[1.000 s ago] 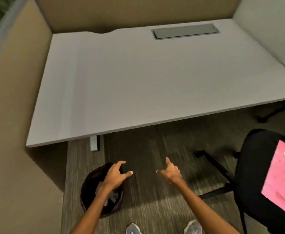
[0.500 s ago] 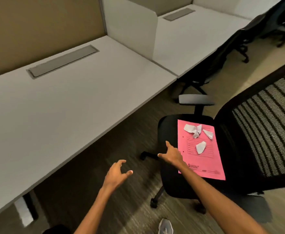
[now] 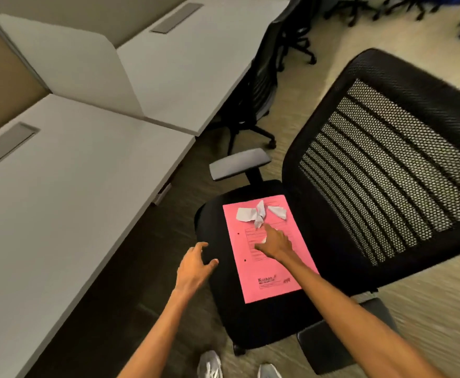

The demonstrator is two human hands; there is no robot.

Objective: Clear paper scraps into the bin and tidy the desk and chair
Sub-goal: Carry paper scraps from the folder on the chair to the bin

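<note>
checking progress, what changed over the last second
The view swung from the bin to the chair. The right hand moved onto the pink sheet, over the nearest of the paper scraps. The left hand stays open and empty; other scraps unmoved.

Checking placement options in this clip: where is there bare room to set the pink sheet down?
The near desk is bare from its grey cable flap to its front edge. The chair seat is crowded: pink sheet, white scraps, right hand over them.

You see even, soft indoor light, shadow pooled under the desk, wide-angle bending at the edges, motion blur smearing the carpet
</note>
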